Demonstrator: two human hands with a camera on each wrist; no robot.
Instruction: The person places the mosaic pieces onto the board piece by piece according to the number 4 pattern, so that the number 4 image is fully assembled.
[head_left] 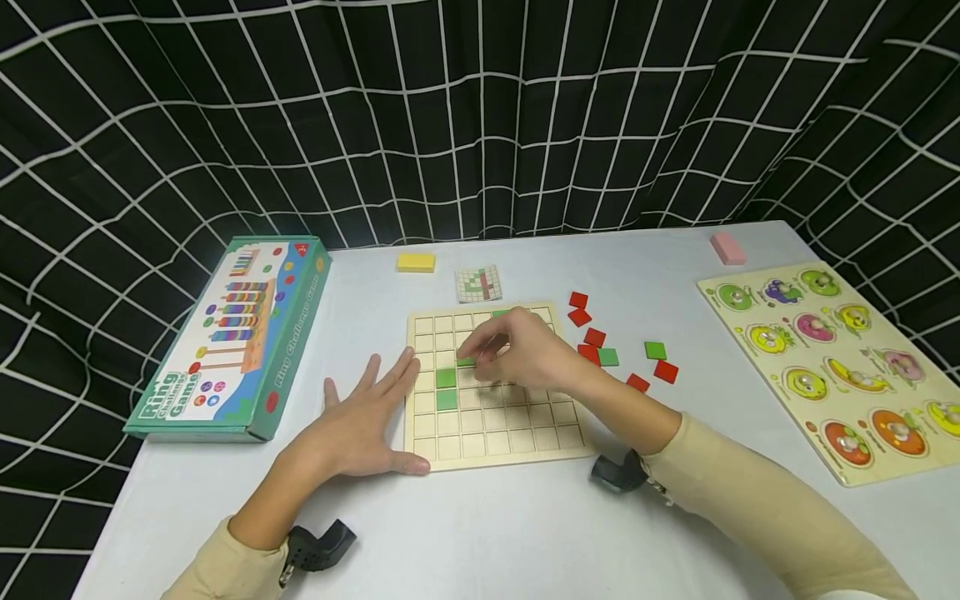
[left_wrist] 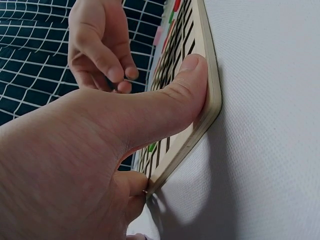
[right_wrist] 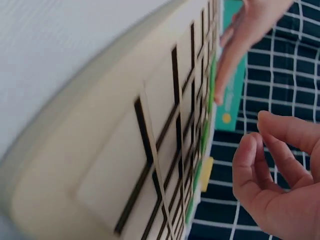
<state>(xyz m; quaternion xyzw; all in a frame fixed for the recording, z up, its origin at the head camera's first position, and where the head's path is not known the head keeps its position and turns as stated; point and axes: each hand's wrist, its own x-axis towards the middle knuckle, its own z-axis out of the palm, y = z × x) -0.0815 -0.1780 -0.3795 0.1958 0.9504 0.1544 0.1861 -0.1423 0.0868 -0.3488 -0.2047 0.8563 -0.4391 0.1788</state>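
Observation:
A pale wooden grid board [head_left: 480, 442] lies on the white table with green square tiles in some cells, including one tile [head_left: 446, 400] left of centre. My left hand [head_left: 367, 421] rests at the board's left side, fingers spread and nearly straight. Its thumb lies over the near left corner in the left wrist view. Above the board is my right hand [head_left: 525, 350], loosely bent, with its fingertips close over another green tile [head_left: 467, 362]. In the right wrist view nothing shows between the bent fingers [right_wrist: 285, 130] and the thumb.
Several loose red tiles [head_left: 595, 337] and green tiles [head_left: 655, 350] lie right of the board. Behind it are a small pattern card [head_left: 478, 284] and a yellow block [head_left: 416, 263]. A ring game box [head_left: 225, 333] stands left; a fruit puzzle [head_left: 795, 417] and pink block [head_left: 727, 248] lie right.

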